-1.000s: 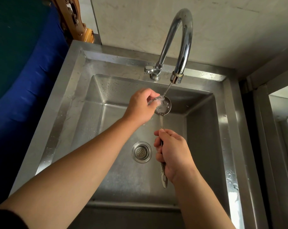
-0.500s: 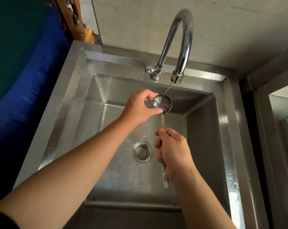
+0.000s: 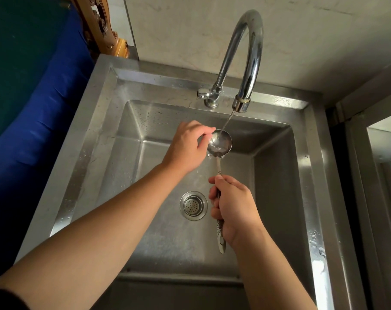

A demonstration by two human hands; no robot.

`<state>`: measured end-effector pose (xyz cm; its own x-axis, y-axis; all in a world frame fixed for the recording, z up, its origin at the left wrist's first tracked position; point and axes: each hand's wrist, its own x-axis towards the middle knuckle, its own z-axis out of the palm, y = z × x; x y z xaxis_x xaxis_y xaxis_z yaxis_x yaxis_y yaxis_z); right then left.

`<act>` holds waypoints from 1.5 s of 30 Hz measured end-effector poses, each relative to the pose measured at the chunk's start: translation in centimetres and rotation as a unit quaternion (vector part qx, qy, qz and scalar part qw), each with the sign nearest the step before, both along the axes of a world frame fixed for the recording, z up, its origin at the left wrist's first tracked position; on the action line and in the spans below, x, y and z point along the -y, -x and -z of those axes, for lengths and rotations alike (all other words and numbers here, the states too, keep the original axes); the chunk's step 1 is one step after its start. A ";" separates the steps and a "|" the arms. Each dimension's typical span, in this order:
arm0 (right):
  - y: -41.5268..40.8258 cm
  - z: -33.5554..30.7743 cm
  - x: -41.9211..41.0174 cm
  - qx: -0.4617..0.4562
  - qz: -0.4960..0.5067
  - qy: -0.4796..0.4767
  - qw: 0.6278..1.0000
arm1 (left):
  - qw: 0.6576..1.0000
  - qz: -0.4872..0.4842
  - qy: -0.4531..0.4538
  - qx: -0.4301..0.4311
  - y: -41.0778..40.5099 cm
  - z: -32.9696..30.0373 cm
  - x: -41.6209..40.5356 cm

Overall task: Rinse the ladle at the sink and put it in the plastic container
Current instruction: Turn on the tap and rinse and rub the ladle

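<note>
Two bare hands, one shiny steel ladle with a round bowl and a long patterned handle [image 3: 220, 143], one square stainless steel sink [image 3: 93, 153], one tall curved chrome tap [image 3: 248, 52] and one round perforated steel drain strainer [image 3: 193, 205] are in view.

At far left, well away from any fingers, a deep blue padded surface [image 3: 33, 108] borders the sink, with a carved golden wooden piece [image 3: 105, 30] above it.

The left hand [image 3: 187, 146] reaches over the basin, fingers curled in narrowly, fingertips [image 3: 209, 130] touching the left rim of the ladle bowl. The bowl sits just right of those fingertips, open side up, with a little water in it. A thin stream of water [image 3: 227, 123] falls slanting from the tap's mouth into the bowl, just beyond the fingertips.

The drain strainer lies in the basin floor, below the left fingers and just left of the right fingers.

The right hand [image 3: 233, 209] is wrapped closed around the ladle handle, the thumb on top. The handle runs out past the fingers both ways: up to the bowl, and down below the palm, where its decorated end shows. The ladle is held clear above the basin floor.

A pale marbled wall [image 3: 302, 30] rises behind the tap.
</note>
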<state>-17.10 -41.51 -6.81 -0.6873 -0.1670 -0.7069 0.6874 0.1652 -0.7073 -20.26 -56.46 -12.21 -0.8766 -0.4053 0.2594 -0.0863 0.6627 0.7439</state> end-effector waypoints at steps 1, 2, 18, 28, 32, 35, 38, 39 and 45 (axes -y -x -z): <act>0.1 0.0 0.0 0.003 0.005 0.004 1.000 | 1.000 0.004 -0.004 0.003 0.0 0.0 0.0; 0.2 -0.1 0.0 0.005 0.008 0.007 1.000 | 1.000 0.007 -0.011 0.005 0.0 0.1 0.0; -0.4 0.1 0.0 -0.078 -0.065 -0.070 0.992 | 0.994 -0.101 -0.047 -0.013 1.4 0.1 0.2; 0.6 -0.2 0.4 0.046 0.011 0.054 0.997 | 0.997 -0.066 -0.043 -0.007 0.9 -0.3 0.4; 0.8 0.0 0.4 0.053 0.022 0.068 0.996 | 0.986 -0.085 -0.134 0.046 0.4 0.3 0.2; 1.0 0.4 0.1 0.046 0.036 0.074 0.996 | 0.966 -0.092 -0.229 0.078 0.4 0.5 -0.1; 1.0 0.8 -0.2 0.014 0.025 0.060 0.998 | 0.915 -0.083 -0.384 0.089 0.9 0.2 -0.8; 1.0 0.9 -0.3 0.003 0.019 0.054 0.998 | 0.889 -0.080 -0.441 0.089 1.0 -0.1 -1.1; 0.9 1.1 -0.6 -0.049 0.000 0.023 0.999 | 0.692 -0.082 -0.714 0.071 1.5 -1.2 -1.8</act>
<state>-17.98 -40.88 -7.92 -0.7533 -0.1982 -0.6271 0.6138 0.1305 -0.7786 -21.74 -54.61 -11.03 -0.7644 -0.2562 -0.5917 -0.2124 -0.7663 0.6063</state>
